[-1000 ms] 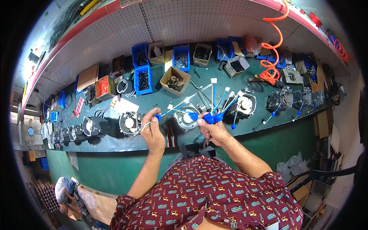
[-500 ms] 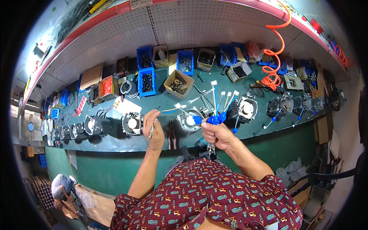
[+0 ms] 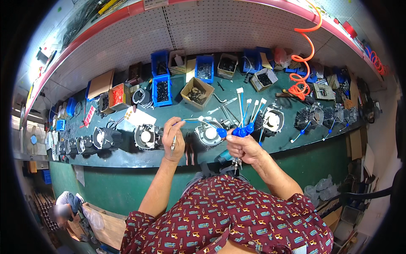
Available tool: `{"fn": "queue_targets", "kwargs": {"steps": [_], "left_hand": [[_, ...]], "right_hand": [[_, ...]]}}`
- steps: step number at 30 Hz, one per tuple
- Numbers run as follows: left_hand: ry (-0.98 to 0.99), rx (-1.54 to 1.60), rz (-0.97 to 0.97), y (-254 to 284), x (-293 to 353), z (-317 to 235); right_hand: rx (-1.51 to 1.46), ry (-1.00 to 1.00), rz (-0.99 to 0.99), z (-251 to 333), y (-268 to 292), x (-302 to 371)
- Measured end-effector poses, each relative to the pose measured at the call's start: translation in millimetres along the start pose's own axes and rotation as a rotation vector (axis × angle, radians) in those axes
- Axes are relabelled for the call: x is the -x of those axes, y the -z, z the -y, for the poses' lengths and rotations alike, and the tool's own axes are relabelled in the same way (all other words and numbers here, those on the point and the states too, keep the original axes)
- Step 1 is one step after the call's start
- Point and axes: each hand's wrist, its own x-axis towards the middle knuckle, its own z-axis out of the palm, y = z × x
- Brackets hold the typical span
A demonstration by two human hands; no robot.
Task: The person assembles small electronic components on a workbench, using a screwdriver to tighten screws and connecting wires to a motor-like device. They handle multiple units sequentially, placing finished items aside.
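My right hand (image 3: pixel 244 148) is closed round a bunch of blue-capped parts (image 3: pixel 242 131), their silver metal stems (image 3: pixel 237 163) poking out below the fist. Blue and white wires (image 3: pixel 242 106) with white plugs (image 3: pixel 240 90) fan upward from them. My left hand (image 3: pixel 172 139) is closed too, with a slim silver metal piece (image 3: pixel 174 144) along its palm. Its fingertips meet the end of a blue wire (image 3: pixel 192 121), which stretches toward the right hand. Beneath the wire, a round motor-like housing (image 3: pixel 208 134) lies on the bench, and another housing (image 3: pixel 146 137) is beside my left hand.
More finned black housings (image 3: pixel 108 138) line the green bench (image 3: pixel 122 157) on both sides. Blue bins (image 3: pixel 162 91) and cardboard boxes (image 3: pixel 197 92) of small parts stand behind. Red-handled pliers (image 3: pixel 190 155) lie near the edge; an orange coiled hose (image 3: pixel 301 80) hangs right. A person (image 3: pixel 67 207) bends at lower left.
My left hand has moved slightly right and its fingertips now meet the blue wire's end. My right hand has shifted a little right with the blue-capped parts.
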Motion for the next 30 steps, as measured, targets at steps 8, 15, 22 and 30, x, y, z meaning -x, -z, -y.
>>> {"fn": "queue_targets", "kwargs": {"steps": [8, 15, 22, 30], "left_hand": [[0.027, 0.01, 0.055, -17, -1, -3], [0.617, -0.132, 0.533, 12, 6, 0], [0.566, -0.207, 0.655, 12, 64, 41], [0.481, -0.184, 0.745, 10, 83, 55]], "right_hand": [[0.093, -0.084, 0.036, -8, -2, -1], [0.286, 0.354, -0.539, -5, 55, -32], [0.473, 0.535, -0.719, -55, 88, -67], [0.958, 0.707, -0.755, -60, 92, -101]]}}
